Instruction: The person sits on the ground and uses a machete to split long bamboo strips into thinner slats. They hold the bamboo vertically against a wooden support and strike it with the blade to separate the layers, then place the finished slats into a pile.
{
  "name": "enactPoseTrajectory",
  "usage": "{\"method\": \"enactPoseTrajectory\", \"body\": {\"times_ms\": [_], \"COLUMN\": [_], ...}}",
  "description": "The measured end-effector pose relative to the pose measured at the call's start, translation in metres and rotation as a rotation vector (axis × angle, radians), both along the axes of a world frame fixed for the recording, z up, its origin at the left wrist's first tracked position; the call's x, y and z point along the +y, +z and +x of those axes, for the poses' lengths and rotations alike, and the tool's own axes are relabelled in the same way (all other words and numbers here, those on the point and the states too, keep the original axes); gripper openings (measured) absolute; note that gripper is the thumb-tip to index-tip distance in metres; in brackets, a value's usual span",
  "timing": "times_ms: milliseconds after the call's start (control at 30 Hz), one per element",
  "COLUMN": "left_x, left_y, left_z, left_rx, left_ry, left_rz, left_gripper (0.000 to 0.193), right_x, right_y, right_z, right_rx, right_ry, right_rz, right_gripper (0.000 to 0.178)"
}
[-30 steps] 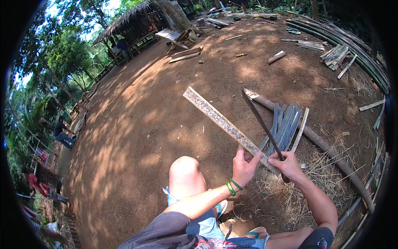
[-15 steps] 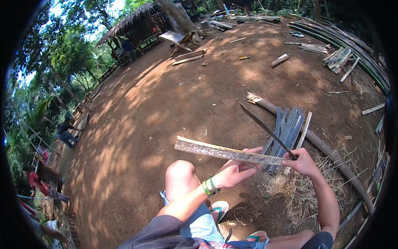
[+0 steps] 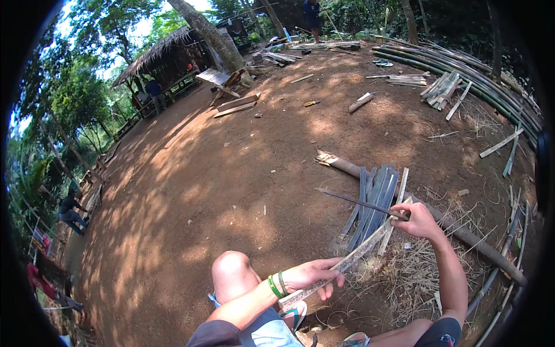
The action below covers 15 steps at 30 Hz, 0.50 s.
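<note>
My left hand (image 3: 309, 276), with green and yellow bands at its wrist, closes round the lower part of a split bamboo strip (image 3: 365, 245). The strip slants from above my thigh up to my right hand (image 3: 420, 221). That hand grips a long dark-bladed knife (image 3: 359, 202) by its handle end, the blade pointing left. The strip's upper end lies at the right-hand fingers; whether they pinch it too, I cannot tell. Beyond the strip, several dark flat slats (image 3: 378, 194) lie across a wooden pole (image 3: 465, 236) on the ground.
Pale shavings (image 3: 413, 289) cover the ground below my right hand. Long green bamboo poles (image 3: 439, 69) and split pieces (image 3: 442, 89) lie at the far right. A yellow-handled tool (image 3: 312, 103) rests on the dirt. A person (image 3: 73, 211) bends at the far left; a thatched hut (image 3: 156, 61) stands behind.
The strip has turned from nearly level to a steep slant, its left end swinging down toward me. My left hand has dropped lower. The knife blade now lies flatter. The view has shifted.
</note>
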<state>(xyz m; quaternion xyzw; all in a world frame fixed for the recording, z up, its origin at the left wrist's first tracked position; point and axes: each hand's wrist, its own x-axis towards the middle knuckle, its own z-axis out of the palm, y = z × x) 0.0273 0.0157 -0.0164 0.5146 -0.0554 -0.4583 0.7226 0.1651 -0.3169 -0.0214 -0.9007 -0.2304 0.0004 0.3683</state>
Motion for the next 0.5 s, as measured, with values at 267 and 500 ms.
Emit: {"method": "enactPoseTrajectory", "body": {"times_ms": [267, 500], "left_x": [-0.044, -0.062], "left_y": [-0.026, -0.033], "left_z": [0.003, 0.015], "left_rx": [0.131, 0.024], "left_ry": [0.165, 0.331], "left_rz": [-0.162, 0.022], "left_gripper": [0.060, 0.065], "right_x": [0.026, 0.052], "right_y": [-0.028, -0.061], "right_z": [-0.029, -0.081], "right_rx": [-0.194, -0.225], "right_ry": [-0.373, -0.096], "right_rz": [0.173, 0.018], "right_gripper": [0.040, 0.017]}}
